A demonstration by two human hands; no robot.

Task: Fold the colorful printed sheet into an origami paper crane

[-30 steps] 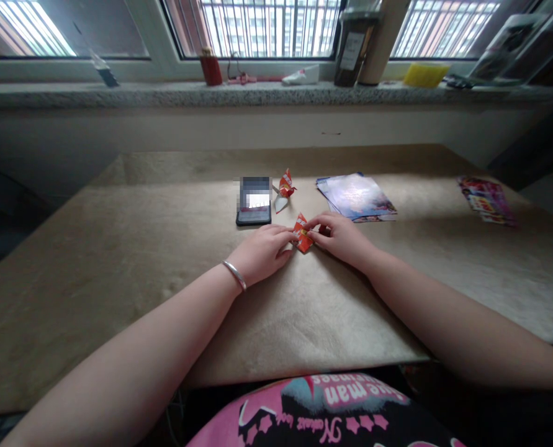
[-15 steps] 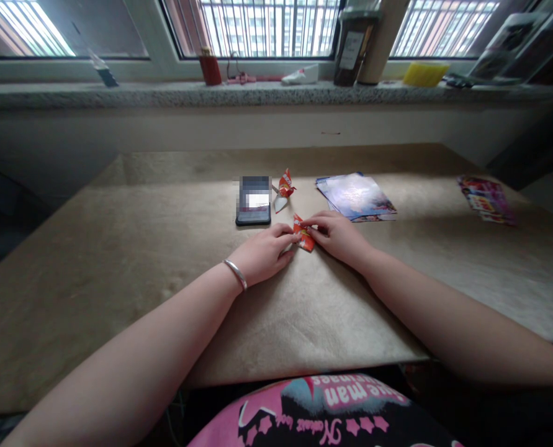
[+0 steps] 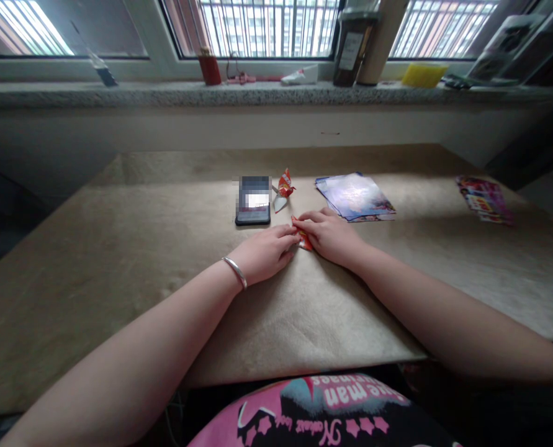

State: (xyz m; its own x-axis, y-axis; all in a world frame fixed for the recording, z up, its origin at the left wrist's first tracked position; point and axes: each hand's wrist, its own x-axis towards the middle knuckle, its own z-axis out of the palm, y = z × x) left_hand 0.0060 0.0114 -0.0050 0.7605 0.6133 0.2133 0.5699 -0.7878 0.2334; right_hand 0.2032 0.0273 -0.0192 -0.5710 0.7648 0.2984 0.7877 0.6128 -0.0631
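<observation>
A small orange-red printed wrapper lies on the table between my hands, mostly covered by fingers. My left hand, with a silver bangle at its wrist, pinches the wrapper's left edge, fingers together. From the right, my right hand presses its fingers over the upper and right part, holding it against the tabletop. The thumbs are partly hidden. Just beyond the hands stands a folded orange-red and white piece of similar print. Left of that piece lies a black phone, its screen blurred.
The table has a tan cover. A stack of glossy picture sheets lies beyond my right hand, and colourful cards are at the far right. On the granite sill stand a red bottle, a dark jar and a yellow object.
My right hand has shifted slightly left and its fingers now cover more of the wrapper, so less of it shows. My left hand has barely moved.
</observation>
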